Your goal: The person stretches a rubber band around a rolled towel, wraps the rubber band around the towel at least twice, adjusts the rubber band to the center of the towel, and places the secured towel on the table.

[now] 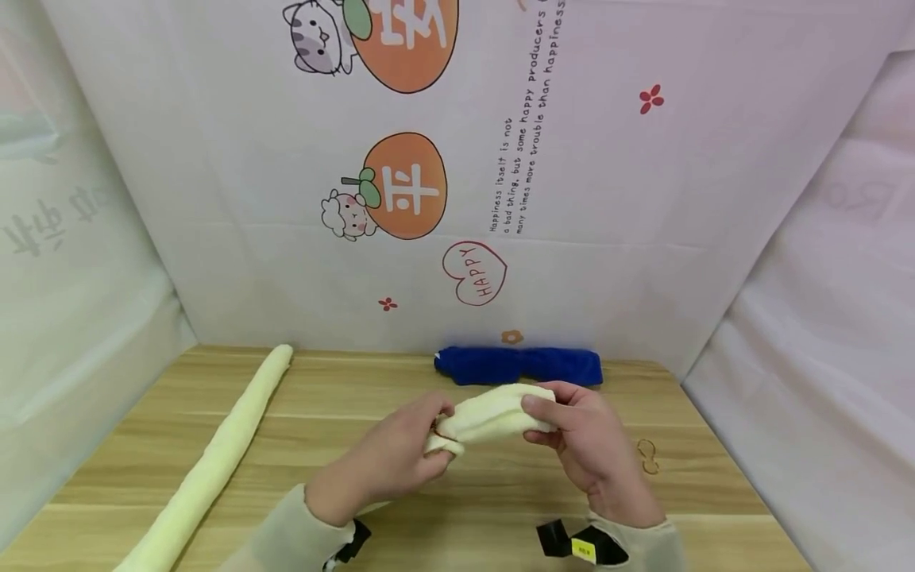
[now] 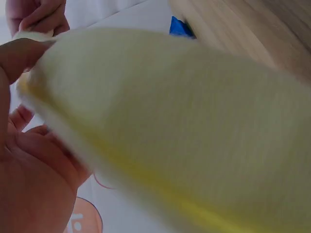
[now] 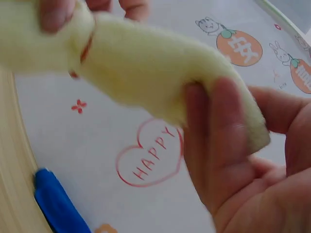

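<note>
A pale yellow rolled cloth, apparently a towel [image 1: 489,413], is held above the table between both hands. My left hand [image 1: 396,449] grips it where a thin reddish-brown band [image 3: 87,48] rings the roll and narrows it. At the other end, my right hand [image 1: 586,437] pinches the cloth between thumb and fingers. In the left wrist view the near part of the towel [image 2: 170,111] fills much of the picture and is blurred, with the left hand [image 2: 39,170] beside it. The right wrist view shows the right fingers [image 3: 228,126] around the cloth's end.
Along the left side of the wooden table [image 1: 343,389] lies a long pale yellow roll [image 1: 221,453]. A blue cloth bundle [image 1: 518,366], narrower at its middle, is against the printed back sheet [image 1: 593,199]. Thin brownish loops, like rubber bands [image 1: 647,457], lie right of the right hand.
</note>
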Action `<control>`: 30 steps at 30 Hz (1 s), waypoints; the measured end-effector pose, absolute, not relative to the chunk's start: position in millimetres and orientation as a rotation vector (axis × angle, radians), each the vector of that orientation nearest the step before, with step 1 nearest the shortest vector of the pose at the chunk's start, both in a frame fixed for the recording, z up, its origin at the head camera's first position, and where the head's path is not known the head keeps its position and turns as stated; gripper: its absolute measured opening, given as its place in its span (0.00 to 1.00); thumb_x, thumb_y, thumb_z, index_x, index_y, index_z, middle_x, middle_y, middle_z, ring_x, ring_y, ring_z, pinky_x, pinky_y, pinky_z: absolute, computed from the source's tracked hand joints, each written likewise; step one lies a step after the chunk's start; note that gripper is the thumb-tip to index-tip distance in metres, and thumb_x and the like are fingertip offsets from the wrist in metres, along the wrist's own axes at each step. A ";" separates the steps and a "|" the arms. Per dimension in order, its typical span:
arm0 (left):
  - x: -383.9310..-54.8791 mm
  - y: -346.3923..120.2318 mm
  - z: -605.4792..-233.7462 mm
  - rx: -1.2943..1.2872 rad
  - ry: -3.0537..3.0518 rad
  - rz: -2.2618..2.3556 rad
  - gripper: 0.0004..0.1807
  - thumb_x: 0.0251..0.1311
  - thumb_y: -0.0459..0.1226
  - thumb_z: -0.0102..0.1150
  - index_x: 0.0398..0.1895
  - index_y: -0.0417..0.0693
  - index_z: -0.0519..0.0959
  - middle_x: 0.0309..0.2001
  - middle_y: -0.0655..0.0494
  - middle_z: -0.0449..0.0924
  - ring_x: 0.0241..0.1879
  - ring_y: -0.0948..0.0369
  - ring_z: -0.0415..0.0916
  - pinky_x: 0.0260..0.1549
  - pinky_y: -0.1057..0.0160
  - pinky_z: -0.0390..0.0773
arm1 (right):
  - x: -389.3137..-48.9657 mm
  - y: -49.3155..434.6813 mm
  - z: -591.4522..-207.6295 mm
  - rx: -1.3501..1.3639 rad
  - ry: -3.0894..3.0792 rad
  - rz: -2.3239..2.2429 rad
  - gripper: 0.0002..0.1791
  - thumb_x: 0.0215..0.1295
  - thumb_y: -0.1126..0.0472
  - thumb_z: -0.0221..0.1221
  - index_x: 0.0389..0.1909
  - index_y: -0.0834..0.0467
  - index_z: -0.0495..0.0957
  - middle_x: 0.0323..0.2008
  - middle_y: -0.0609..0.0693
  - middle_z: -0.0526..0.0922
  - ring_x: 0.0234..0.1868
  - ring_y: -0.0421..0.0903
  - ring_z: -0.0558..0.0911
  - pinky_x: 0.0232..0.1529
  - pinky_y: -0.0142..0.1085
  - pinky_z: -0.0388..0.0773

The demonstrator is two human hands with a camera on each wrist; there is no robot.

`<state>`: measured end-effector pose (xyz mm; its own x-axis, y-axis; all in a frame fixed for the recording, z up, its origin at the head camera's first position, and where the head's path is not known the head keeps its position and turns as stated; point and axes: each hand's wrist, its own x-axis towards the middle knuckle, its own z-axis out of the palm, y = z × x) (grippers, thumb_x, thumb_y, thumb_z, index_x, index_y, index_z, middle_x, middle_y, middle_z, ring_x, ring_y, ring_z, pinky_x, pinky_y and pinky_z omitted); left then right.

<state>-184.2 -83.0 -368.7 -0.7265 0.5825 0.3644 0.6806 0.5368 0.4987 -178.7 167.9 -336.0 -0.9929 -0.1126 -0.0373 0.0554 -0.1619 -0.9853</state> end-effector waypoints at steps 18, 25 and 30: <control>-193.0 -98.0 -364.8 -1.065 -2.784 -1.425 0.19 0.61 0.37 0.54 0.53 0.56 0.63 0.47 0.58 0.75 0.36 0.65 0.75 0.34 0.64 0.74 | -175.1 173.9 -338.2 -0.542 2.808 -1.664 0.14 0.53 0.58 0.68 0.42 0.46 0.82 0.38 0.45 0.79 0.31 0.43 0.81 0.30 0.36 0.79; -181.4 -80.2 -372.9 -1.080 -2.604 -0.868 0.23 0.54 0.46 0.65 0.50 0.54 0.68 0.51 0.57 0.68 0.42 0.61 0.71 0.40 0.59 0.73 | -174.6 160.7 -337.5 -0.245 2.676 -1.770 0.15 0.52 0.59 0.69 0.42 0.51 0.82 0.33 0.54 0.79 0.26 0.49 0.81 0.26 0.39 0.79; -179.6 -81.0 -377.6 -1.200 -2.435 -0.624 0.14 0.54 0.38 0.65 0.44 0.56 0.75 0.48 0.61 0.73 0.43 0.63 0.73 0.40 0.59 0.70 | -174.9 161.0 -335.2 -0.153 2.604 -1.852 0.14 0.52 0.59 0.69 0.41 0.53 0.82 0.40 0.55 0.77 0.31 0.51 0.81 0.26 0.42 0.80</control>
